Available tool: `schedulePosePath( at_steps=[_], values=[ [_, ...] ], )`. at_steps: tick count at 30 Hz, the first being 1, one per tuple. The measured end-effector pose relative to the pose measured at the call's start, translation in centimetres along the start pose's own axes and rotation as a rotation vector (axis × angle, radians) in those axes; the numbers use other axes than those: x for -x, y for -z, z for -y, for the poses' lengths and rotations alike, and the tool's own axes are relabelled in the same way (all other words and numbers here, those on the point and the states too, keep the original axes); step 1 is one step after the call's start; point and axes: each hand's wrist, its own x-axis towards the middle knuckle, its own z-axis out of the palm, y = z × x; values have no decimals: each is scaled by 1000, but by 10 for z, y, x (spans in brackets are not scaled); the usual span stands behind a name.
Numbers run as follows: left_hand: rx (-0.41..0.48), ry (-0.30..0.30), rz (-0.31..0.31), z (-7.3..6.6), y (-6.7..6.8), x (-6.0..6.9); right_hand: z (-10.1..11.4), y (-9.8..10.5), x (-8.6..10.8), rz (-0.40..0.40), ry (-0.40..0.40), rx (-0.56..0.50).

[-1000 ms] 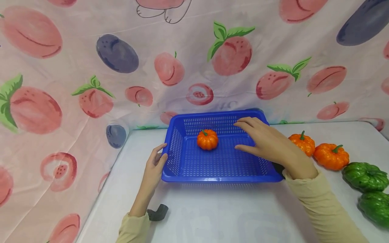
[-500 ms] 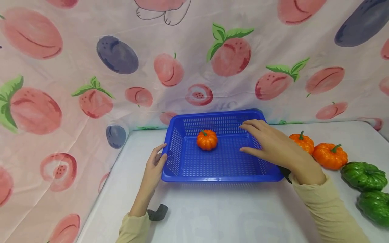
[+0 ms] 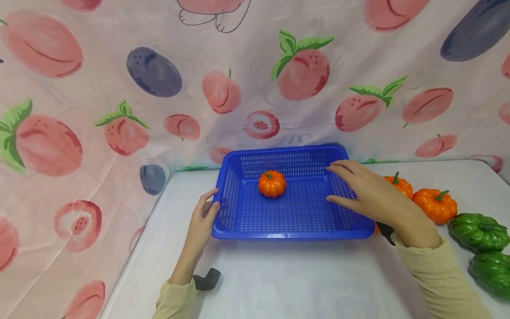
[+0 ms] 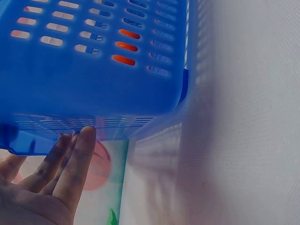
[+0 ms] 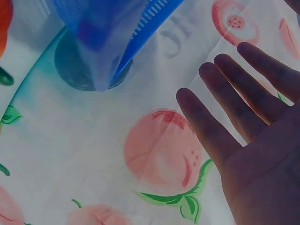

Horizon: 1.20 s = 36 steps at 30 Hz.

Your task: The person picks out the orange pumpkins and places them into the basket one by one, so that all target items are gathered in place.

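Note:
A blue perforated plastic basket [image 3: 287, 235] stands on the white table, with one small orange pumpkin [image 3: 272, 184] inside, left of its middle. At the basket's left rim is my left hand [image 3: 201, 226]; its fingertips touch the outer side. The left wrist view shows those fingers [image 4: 75, 161] nearly straight against the basket wall. Over the basket's right side hovers my right hand [image 3: 372, 195], holding nothing, thumb and fingers spread apart. In the right wrist view its fingers [image 5: 211, 124] are extended and away from the basket.
Right of the basket lie more orange pumpkins [image 3: 434, 205], partly hidden by the right hand and basket. Green pumpkins [image 3: 478, 231] lie farther right. A fruit-print cloth [image 3: 255, 53] hangs behind the table. A dark curved piece [image 3: 207, 279] is beside the left wrist.
My right hand has moved to the right, from over the basket's interior toward its right rim, its fingers staying spread. The left hand, basket and pumpkin inside stay put.

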Motion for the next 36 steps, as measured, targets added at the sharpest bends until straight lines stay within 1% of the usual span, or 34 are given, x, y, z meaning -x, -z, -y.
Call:
schedulePosePath(
  at_steps=[6, 11, 14, 19, 22, 27, 34, 36],
  values=[
    [0, 0, -3, 0, -1, 0, -5, 0, 5, 16, -3, -12],
    [8, -1, -4, 1, -1, 0, -8, -1, 9, -3, -4, -11],
    [21, 2, 1, 2, -2, 1, -9, -1, 12, 1, -11, 5],
    [29, 0, 0, 1, -2, 1, -13, -4, 19, -17, -10, 24],
    [17, -8, -4, 0, -2, 1, -14, -6, 21, -12, -24, 30],
    [15, 3, -2, -1, -1, 1, -17, -6, 24, 9, -52, 42],
    [13, 12, -3, 0, 0, 1, -20, -9, 28, -14, -26, 43],
    [14, 11, -1, 0, -1, 0, -21, -8, 29, -11, -30, 44]
  ],
)
